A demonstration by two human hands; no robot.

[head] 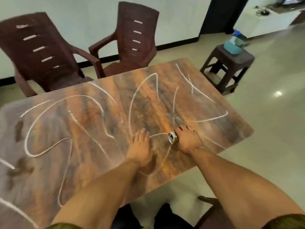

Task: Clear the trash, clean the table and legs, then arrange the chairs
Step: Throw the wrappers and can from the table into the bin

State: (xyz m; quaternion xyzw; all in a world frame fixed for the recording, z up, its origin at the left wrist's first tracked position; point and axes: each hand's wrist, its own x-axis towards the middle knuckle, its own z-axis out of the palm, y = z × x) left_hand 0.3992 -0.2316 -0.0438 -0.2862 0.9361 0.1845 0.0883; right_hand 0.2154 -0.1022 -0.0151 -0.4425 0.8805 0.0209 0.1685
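Note:
A drink can [173, 137] lies tilted in the grip of my right hand [188, 139], its silver top facing left, just above the wood-patterned table [92, 129]. My left hand [140, 146] rests flat on the tabletop beside it, fingers straight, holding nothing. White chalk-like scribbles [49, 113] and a few dark smudges [19, 131] cover the table surface. Two brown plastic chairs [41, 52] [133, 42] stand at the table's far side.
A dark plastic stool [231, 63] stands on the floor right of the table, with a blue spray bottle and cloth [234, 42] on it. Another brown chair's arm [208, 199] shows near me at the bottom. A white wall runs behind the chairs.

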